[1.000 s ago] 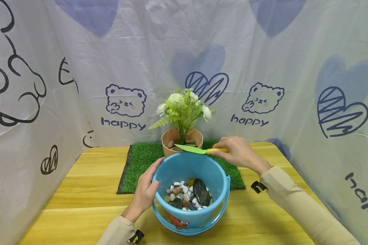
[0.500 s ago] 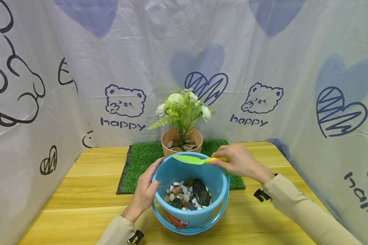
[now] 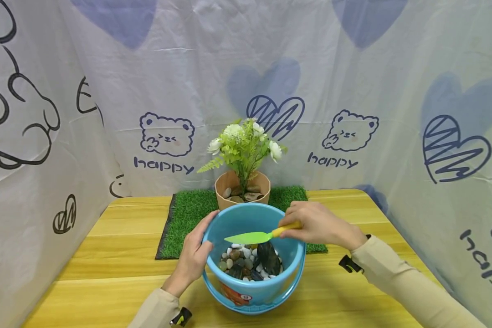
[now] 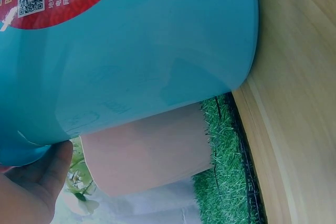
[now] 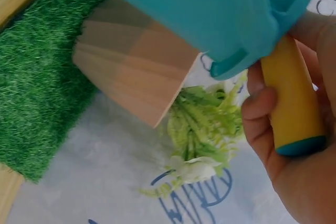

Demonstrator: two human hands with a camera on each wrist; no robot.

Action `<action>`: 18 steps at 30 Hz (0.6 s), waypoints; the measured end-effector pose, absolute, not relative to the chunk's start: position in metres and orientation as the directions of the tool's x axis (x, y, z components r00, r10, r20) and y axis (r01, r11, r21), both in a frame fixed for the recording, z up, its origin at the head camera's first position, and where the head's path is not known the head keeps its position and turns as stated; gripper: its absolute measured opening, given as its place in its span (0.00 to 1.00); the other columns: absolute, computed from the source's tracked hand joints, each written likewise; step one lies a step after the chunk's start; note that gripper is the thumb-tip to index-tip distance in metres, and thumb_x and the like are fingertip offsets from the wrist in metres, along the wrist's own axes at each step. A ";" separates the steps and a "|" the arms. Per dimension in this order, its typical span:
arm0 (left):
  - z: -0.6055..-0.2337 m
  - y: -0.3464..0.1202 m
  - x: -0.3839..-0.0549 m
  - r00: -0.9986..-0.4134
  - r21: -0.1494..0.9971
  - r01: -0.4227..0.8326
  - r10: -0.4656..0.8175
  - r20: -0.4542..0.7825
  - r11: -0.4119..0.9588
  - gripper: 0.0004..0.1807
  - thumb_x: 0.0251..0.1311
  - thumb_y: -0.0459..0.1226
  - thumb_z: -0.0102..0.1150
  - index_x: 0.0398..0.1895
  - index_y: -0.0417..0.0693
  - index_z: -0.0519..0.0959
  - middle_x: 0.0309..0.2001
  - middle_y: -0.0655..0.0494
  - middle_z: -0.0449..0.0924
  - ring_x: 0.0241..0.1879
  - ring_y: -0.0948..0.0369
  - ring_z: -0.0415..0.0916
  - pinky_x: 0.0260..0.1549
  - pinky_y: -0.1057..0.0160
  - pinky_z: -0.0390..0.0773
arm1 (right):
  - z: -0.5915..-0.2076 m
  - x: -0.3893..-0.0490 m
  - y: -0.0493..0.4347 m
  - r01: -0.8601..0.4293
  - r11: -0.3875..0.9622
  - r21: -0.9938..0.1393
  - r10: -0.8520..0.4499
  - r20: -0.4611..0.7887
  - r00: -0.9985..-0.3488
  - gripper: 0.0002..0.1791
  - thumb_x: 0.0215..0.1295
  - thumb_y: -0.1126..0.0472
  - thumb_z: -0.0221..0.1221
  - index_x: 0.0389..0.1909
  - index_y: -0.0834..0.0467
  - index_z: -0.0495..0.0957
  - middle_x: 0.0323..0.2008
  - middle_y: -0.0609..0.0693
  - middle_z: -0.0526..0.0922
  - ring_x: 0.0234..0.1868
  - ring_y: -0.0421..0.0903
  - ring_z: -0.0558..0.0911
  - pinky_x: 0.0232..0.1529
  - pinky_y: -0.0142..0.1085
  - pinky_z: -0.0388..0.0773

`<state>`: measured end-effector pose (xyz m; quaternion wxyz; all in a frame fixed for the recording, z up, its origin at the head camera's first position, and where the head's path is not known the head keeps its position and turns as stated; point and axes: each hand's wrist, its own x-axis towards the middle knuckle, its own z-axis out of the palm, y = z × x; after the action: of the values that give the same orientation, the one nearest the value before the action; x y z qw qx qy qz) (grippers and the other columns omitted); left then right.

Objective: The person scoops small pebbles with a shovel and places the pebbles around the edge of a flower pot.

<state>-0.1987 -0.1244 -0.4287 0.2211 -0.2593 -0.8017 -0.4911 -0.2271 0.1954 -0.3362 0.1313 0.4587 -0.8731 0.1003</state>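
Observation:
A light blue bucket (image 3: 254, 291) stands on the table with pebbles (image 3: 246, 262) and larger dark stones (image 3: 269, 258) at its bottom. My left hand (image 3: 193, 255) grips its rim on the left side, thumb at the edge; the left wrist view shows fingertips (image 4: 62, 163) against the outer wall. My right hand (image 3: 317, 224) holds a small garden trowel by its yellow handle (image 5: 294, 98). The trowel's green blade (image 3: 248, 238) points left inside the bucket's mouth, level above the stones, and carries nothing visible.
Right behind the bucket, a peach-coloured pot (image 3: 221, 191) with white flowers (image 3: 233, 132) and stones stands on a green turf mat (image 3: 188, 214). The wooden table (image 3: 106, 255) extends to both sides. A printed white cloth (image 3: 213, 54) hangs behind and at the sides.
My right hand has lowered the trowel from above the far rim, near the pot, down into the bucket's mouth. The left hand and the bucket have stayed in place.

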 end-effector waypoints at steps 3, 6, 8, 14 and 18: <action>-0.428 -0.124 -0.198 -0.770 0.676 0.630 0.198 0.607 0.381 0.40 0.51 0.26 0.42 0.73 0.51 0.64 0.64 0.46 0.74 0.52 0.50 0.80 0.42 0.52 0.82 | -0.332 -0.224 0.191 -0.840 0.536 -0.082 -0.806 0.245 -0.538 0.11 0.60 0.46 0.65 0.40 0.44 0.88 0.32 0.34 0.83 0.31 0.31 0.71 0.30 0.25 0.69; -0.428 -0.124 -0.198 -0.771 0.677 0.629 0.195 0.606 0.383 0.40 0.51 0.26 0.42 0.73 0.51 0.64 0.65 0.46 0.73 0.53 0.49 0.80 0.42 0.52 0.82 | -0.326 -0.220 0.187 -0.861 0.499 -0.101 -0.845 0.164 -0.509 0.10 0.61 0.45 0.64 0.38 0.43 0.88 0.31 0.33 0.82 0.32 0.31 0.72 0.32 0.26 0.70; -0.428 -0.124 -0.198 -0.771 0.677 0.629 0.194 0.607 0.382 0.40 0.51 0.26 0.42 0.73 0.51 0.64 0.65 0.46 0.73 0.53 0.49 0.80 0.42 0.52 0.82 | -0.323 -0.218 0.184 -0.871 0.478 -0.112 -0.866 0.107 -0.489 0.09 0.60 0.45 0.64 0.37 0.42 0.88 0.30 0.32 0.81 0.32 0.30 0.72 0.33 0.26 0.70; -0.428 -0.124 -0.198 -0.770 0.678 0.630 0.194 0.608 0.379 0.39 0.52 0.27 0.42 0.73 0.50 0.64 0.65 0.46 0.73 0.53 0.49 0.80 0.43 0.52 0.83 | -0.315 -0.217 0.174 -0.866 0.481 -0.137 -0.876 -0.033 -0.482 0.08 0.58 0.44 0.66 0.34 0.41 0.89 0.31 0.31 0.83 0.32 0.28 0.77 0.36 0.25 0.74; -0.428 -0.124 -0.198 -0.772 0.679 0.628 0.192 0.606 0.380 0.39 0.52 0.27 0.41 0.73 0.50 0.64 0.65 0.46 0.73 0.53 0.49 0.80 0.43 0.52 0.83 | -0.315 -0.217 0.169 -0.853 0.504 -0.135 -0.864 -0.074 -0.499 0.07 0.58 0.45 0.67 0.32 0.41 0.89 0.31 0.32 0.85 0.30 0.26 0.78 0.33 0.25 0.75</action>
<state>-0.1977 -0.1238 -0.4279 0.2203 -0.2561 -0.8009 -0.4945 -0.2171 0.1687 -0.3146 -0.0657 0.4963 -0.8647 0.0401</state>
